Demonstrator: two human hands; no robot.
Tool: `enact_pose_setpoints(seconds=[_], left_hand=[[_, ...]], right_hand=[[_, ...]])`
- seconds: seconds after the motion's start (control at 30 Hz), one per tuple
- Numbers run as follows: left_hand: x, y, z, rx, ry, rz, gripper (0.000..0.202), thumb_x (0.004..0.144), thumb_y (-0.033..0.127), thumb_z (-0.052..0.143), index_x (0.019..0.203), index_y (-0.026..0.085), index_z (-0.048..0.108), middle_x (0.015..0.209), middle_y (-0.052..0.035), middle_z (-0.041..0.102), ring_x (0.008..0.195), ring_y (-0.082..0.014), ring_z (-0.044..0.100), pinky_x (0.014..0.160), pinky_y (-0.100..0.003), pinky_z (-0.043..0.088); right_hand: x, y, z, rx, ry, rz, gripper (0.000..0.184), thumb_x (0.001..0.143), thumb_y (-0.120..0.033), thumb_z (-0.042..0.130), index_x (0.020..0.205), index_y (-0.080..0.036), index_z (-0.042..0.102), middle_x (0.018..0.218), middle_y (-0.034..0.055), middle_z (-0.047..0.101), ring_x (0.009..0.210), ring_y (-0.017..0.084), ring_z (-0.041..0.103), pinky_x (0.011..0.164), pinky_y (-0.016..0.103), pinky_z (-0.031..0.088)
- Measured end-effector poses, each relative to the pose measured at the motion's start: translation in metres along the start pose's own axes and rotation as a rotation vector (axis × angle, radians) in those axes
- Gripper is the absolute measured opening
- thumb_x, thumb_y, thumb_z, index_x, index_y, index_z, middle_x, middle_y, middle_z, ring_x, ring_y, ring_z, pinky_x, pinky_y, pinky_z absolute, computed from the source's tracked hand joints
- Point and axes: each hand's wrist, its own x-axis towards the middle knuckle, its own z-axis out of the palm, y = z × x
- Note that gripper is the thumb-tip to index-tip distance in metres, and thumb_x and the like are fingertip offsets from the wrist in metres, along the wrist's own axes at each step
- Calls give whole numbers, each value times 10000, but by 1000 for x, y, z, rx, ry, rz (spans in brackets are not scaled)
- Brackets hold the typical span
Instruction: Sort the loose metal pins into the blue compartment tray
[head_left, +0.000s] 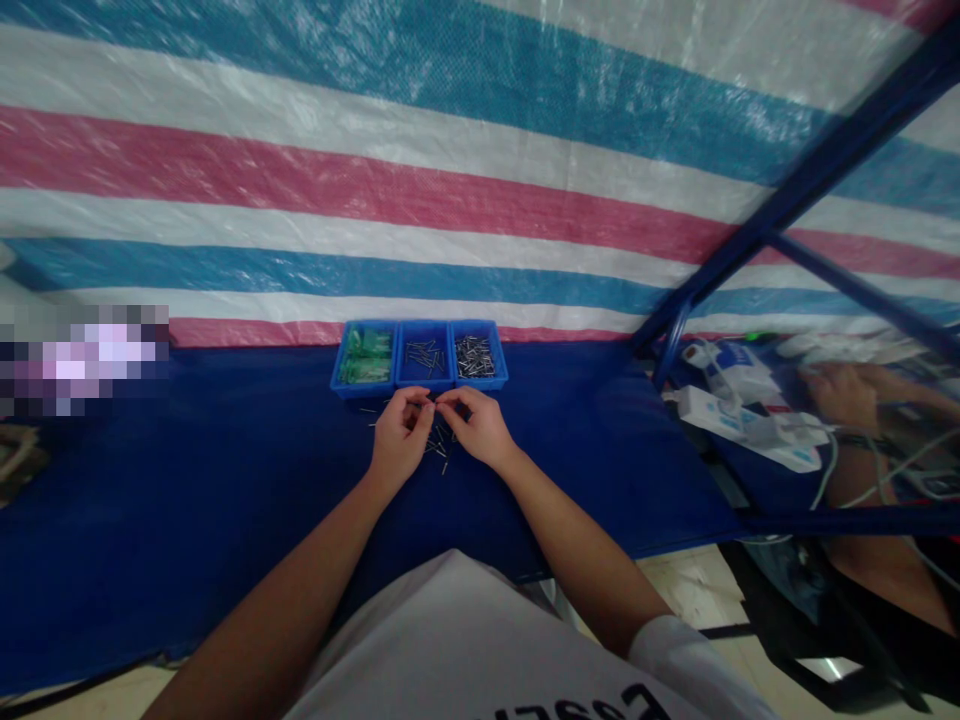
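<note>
My left hand (401,436) and my right hand (481,426) meet fingertip to fingertip just in front of three joined blue bins. Both are closed in a pinch; whatever lies between the fingertips is too small to make out. Below and between them, several thin metal pins or screws (441,440) are scattered on the blue table (247,480). The left bin (337,372) holds green transparent pieces (367,358). Some thin dark metal pieces (424,355) lie in the middle bin (425,382). A dense heap of short metal pieces (474,356) fills much of the right bin (501,372).
A striped plastic sheet (450,200) hangs behind the table. To the right stands a blue metal frame (750,230), with a white power strip (750,428), cables and another person's hand (844,392) beyond it. A blurred brownish object (16,460) sits at the left edge.
</note>
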Motion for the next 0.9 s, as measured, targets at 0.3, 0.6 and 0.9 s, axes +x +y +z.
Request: enact_pose_setpoints(seconds=[0.3,0.6,0.9], left_hand=[[1,-1,0,-4,4,18,225,832,311,604,1034,215,576,880,-13,625,563,-92,563,539,-227,479],[0,4,-1,11,-11,7,220,851,312,579,1045,210,573,839,-4,626,567,-95,575,535,-223,468],[1,-6,1,91,-10,-12,196,855,375,573,928,198,613,786,-14,643,598,-120,587,568,-247,475]], right_hand=[[0,1,0,-2,7,16,129,891,-256,586,911,-187,693,845,49,684,738,148,620,665,257,489],[0,-2,1,30,0,9,132,884,-262,594,936,-187,689,846,49,683,721,144,619,655,254,492],[0,-2,0,29,19,7,136,893,-256,584,914,-173,691,850,57,692,755,149,630,675,255,492]])
